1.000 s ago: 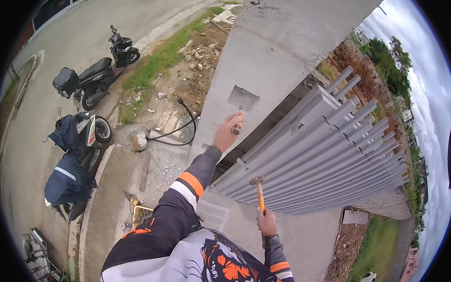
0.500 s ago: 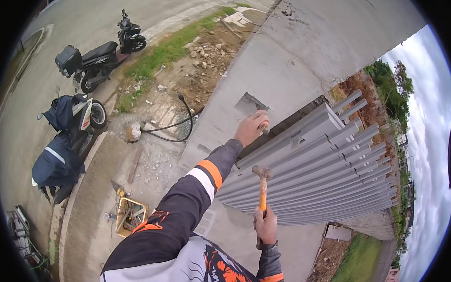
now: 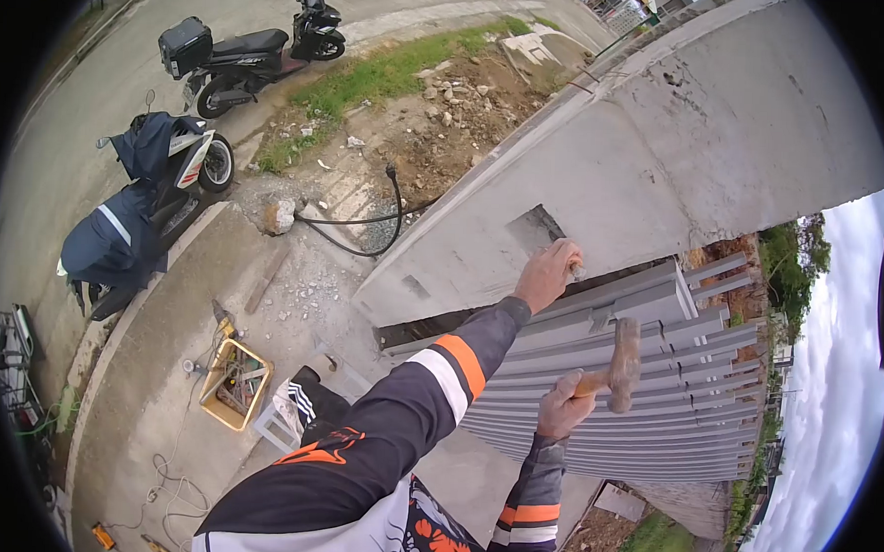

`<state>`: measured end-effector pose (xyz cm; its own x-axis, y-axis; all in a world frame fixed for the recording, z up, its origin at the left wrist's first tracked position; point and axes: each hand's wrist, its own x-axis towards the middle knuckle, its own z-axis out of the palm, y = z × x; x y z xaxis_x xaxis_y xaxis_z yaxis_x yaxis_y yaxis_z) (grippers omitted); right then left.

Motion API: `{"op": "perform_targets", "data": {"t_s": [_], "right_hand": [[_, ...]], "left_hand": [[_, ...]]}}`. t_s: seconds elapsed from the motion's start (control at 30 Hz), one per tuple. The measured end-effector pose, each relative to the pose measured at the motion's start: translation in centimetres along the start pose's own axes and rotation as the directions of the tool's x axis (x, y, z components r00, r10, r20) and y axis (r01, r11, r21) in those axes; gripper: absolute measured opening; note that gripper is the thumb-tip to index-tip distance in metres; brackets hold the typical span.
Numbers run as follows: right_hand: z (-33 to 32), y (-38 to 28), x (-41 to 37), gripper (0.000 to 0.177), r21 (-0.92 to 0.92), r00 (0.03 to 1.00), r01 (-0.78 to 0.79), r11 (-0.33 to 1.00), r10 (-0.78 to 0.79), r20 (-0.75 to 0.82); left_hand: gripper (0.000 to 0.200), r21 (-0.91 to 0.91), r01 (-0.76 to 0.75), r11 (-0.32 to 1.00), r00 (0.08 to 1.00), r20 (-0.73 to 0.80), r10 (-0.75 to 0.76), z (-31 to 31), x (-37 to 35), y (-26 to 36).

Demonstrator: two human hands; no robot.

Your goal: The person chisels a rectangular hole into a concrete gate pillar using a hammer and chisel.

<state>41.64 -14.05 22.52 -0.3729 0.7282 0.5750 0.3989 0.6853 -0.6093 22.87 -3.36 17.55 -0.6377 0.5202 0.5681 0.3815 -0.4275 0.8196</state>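
My right hand is closed round the wooden handle of a hammer, its metal head raised over the grey metal fence. Further forward, my left hand forms a fist at the edge of the concrete wall. A short stub of a chisel-like tool shows past its fingers; the rest is hidden by the hand. Just beyond that hand lies a rectangular recess in the concrete. Below it runs a dark gap between the wall and the fence slats.
A yellow crate of tools sits on the concrete ground, near a yellow power tool and a loose cord. A black cable loops by the rubble. Two motorbikes stand along the road, one partly covered.
My right hand has lifted the hammer up and to the right, away from my left hand. My view has shifted, and more ground by the crate shows. The left hand stays near the recess.
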Motion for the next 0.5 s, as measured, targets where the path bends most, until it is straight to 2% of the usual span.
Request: {"op": "perform_targets", "data": {"t_s": [0.03,0.13,0.2,0.23,0.27,0.3,0.33,0.37,0.4,0.43,0.5], "right_hand": [[0.4,2.6,0.2,0.043,-0.305,0.972,-0.122,0.945,0.175,0.155],[-0.3,-1.4,1.1,0.042,-0.278,0.968,-0.2,0.939,0.233,0.089],[-2.7,-5.6,1.0,0.039,0.15,0.952,-0.304,0.941,0.298,0.063],[-3.3,-7.1,1.2,0.037,0.368,0.943,-0.325,0.871,0.329,0.054],[-3.2,-8.1,1.3,0.036,0.447,0.989,-0.127,0.886,0.147,-0.01],[-2.7,-8.9,1.6,0.036,0.509,0.995,0.082,0.857,-0.041,-0.091],[-2.4,-9.3,2.0,0.035,0.547,0.958,0.284,0.787,-0.219,-0.182],[-1.3,-6.8,2.0,0.036,0.342,0.984,0.179,0.923,-0.163,-0.075],[0.7,-3.0,2.1,0.038,0.103,0.997,0.081,0.991,-0.083,0.011],[1.1,0.2,1.4,0.039,-0.152,0.997,-0.015,0.988,0.027,0.073],[-0.2,-0.2,0.7,0.04,-0.231,0.977,-0.093,0.968,0.134,0.167]], "left_hand": [[0.025,0.007,0.01,1.0,1.0,0.001,-0.01,0.0,-0.1,0.4],[0.025,-0.039,0.038,0.999,0.999,0.001,-0.038,0.3,0.8,-0.5],[0.024,-0.032,0.017,0.999,1.0,-0.004,-0.017,-0.1,0.7,-0.1],[0.024,-0.022,-0.004,1.0,1.0,-0.008,0.004,-0.4,1.0,-0.1],[0.024,-0.021,0.022,1.0,1.0,0.003,-0.022,-0.4,0.9,-0.1],[0.024,-0.021,0.042,0.999,0.999,0.01,-0.042,-0.4,1.0,0.0],[0.024,-0.023,0.065,0.998,0.998,0.016,-0.064,-0.4,1.2,0.1],[0.024,-0.02,0.07,0.997,0.997,0.02,-0.069,-0.6,1.3,0.2],[0.024,-0.02,0.07,0.997,0.997,0.023,-0.07,-0.8,1.6,0.2],[0.023,-0.021,0.078,0.997,0.997,0.032,-0.077,-0.9,1.2,0.5],[0.024,-0.033,0.022,0.999,0.999,0.046,-0.021,-0.1,-0.4,0.1]]}}
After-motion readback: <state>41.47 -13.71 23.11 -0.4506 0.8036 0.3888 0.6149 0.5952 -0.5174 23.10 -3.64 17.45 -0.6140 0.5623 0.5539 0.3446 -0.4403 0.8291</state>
